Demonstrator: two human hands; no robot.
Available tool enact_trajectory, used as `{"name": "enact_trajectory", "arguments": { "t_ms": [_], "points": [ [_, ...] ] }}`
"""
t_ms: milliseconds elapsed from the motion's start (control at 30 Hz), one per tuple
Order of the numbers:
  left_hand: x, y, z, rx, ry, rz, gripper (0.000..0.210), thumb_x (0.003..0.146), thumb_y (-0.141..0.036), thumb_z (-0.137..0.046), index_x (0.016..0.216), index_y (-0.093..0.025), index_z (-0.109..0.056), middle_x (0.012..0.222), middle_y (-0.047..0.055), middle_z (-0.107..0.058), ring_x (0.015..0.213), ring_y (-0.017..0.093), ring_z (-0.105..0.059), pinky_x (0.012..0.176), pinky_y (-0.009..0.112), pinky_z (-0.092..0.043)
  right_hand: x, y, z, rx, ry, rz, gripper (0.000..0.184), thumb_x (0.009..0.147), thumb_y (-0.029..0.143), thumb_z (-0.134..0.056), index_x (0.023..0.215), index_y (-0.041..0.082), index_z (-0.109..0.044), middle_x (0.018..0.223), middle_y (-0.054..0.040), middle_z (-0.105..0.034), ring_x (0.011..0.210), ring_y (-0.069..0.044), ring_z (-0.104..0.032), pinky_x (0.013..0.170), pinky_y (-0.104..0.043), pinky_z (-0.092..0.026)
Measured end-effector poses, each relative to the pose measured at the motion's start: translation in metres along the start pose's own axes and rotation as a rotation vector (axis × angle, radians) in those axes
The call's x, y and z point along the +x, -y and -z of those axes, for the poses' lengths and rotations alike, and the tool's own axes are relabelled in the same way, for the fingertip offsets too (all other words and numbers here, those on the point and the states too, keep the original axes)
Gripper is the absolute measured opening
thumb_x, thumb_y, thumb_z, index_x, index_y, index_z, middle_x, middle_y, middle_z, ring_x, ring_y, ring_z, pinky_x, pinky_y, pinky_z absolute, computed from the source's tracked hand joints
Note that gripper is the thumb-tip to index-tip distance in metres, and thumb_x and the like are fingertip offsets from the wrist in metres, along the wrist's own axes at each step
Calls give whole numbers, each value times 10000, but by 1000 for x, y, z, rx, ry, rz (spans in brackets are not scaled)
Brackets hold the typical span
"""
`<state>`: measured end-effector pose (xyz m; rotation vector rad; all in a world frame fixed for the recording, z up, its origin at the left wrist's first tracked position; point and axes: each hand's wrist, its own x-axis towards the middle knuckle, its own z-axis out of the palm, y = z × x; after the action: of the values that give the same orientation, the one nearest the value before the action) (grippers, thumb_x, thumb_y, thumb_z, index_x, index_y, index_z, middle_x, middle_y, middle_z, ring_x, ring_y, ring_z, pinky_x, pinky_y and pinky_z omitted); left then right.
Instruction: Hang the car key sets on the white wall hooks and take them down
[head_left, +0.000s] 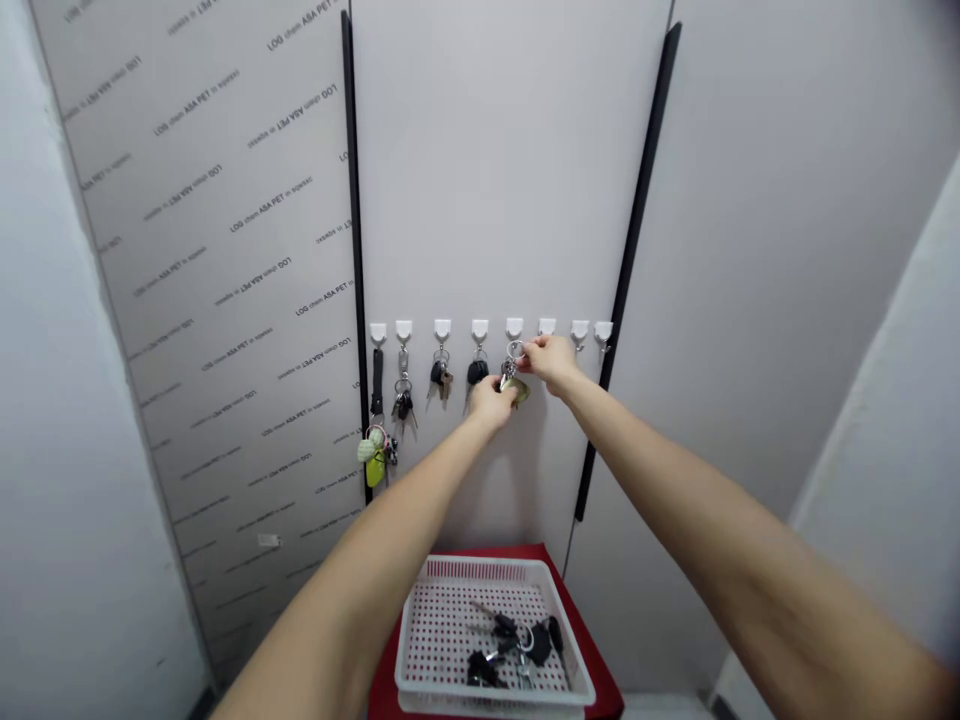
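Observation:
A row of white wall hooks [480, 328] runs across the grey panel at arm's reach. My right hand [551, 360] pinches the metal ring of a key bunch [512, 372] just below the fifth hook [514, 327]. My left hand [491, 402] cups the lower part of the same bunch, where a pale green tag shows. Four hooks to the left carry keys: a black strap with a green charm [373, 455], then three dark key sets [441, 374]. The three hooks to the right [579, 329] are bare.
Below, a white perforated basket [420, 600] sits on a red surface [600, 665] and holds several dark keys [514, 640]. Black vertical strips [634, 230] edge the panels. A film-covered panel with printed text [225, 250] stands at left, and white walls close in on both sides.

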<state>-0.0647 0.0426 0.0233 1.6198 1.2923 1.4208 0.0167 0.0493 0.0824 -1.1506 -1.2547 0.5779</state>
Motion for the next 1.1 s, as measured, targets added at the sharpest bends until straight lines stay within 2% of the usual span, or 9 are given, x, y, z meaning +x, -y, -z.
{"name": "enact_trajectory", "arguments": {
  "t_ms": [233,400,500,600,767,833,900,967,1100],
  "points": [
    [10,14,-8,96,-50,17,308,612,-207,-488,914,-150,-486,797,42,-563,665,96,-513,628,229,-392,9,-10,-8,-133,-18,-21,50,615,118,-438,573,145,-435,442,14,-483,430,-83,-500,435,-203,-432],
    [6,15,-4,133,-56,10,398,596,-178,-496,988,-137,-442,851,58,-552,746,112,-503,672,230,-377,8,-20,1,-242,-47,107,114,646,146,-405,719,113,-487,571,-9,-525,455,-66,-502,475,-202,-420],
    [0,17,0,123,-5,25,464,599,-172,-499,1047,-134,-385,853,60,-551,749,103,-504,675,216,-372,-11,-38,16,-375,-41,228,191,642,161,-405,805,111,-490,660,-31,-548,489,-73,-506,519,-229,-414],
    [-17,29,5,130,69,34,464,615,-170,-481,1062,-143,-360,866,59,-545,712,91,-510,663,215,-376,-53,-70,32,-573,119,306,210,625,169,-415,807,121,-510,712,-38,-565,557,-86,-510,578,-236,-398],
    [-72,73,18,230,193,61,388,620,-144,-465,1005,-126,-417,894,73,-535,704,94,-507,669,228,-385,-146,-139,45,-869,768,206,189,606,145,-416,725,138,-562,686,-28,-588,618,-96,-510,590,-188,-366],
    [-96,94,20,285,243,91,363,614,-128,-468,975,-106,-444,891,83,-537,734,103,-504,690,229,-383,-172,-161,45,-990,925,123,187,614,188,-415,707,155,-573,685,-34,-592,621,-112,-513,557,-195,-358],
    [-117,113,21,333,291,133,349,607,-122,-474,954,-96,-461,883,87,-542,759,110,-502,706,226,-381,-189,-175,41,-1140,936,85,209,627,240,-407,715,159,-578,734,-62,-590,671,-147,-514,565,-228,-350],
    [-132,126,20,370,328,172,338,605,-123,-475,942,-96,-472,877,85,-548,765,111,-504,711,225,-381,-197,-182,37,-1276,895,126,232,631,263,-405,720,141,-582,793,-102,-578,754,-193,-496,619,-279,-335],
    [-150,141,17,415,390,180,311,614,-127,-455,923,-104,-487,890,76,-551,782,109,-502,723,218,-375,-202,-186,30,-1338,852,194,225,641,236,-383,692,131,-576,797,-116,-574,828,-231,-457,690,-351,-281]
  ]
}}
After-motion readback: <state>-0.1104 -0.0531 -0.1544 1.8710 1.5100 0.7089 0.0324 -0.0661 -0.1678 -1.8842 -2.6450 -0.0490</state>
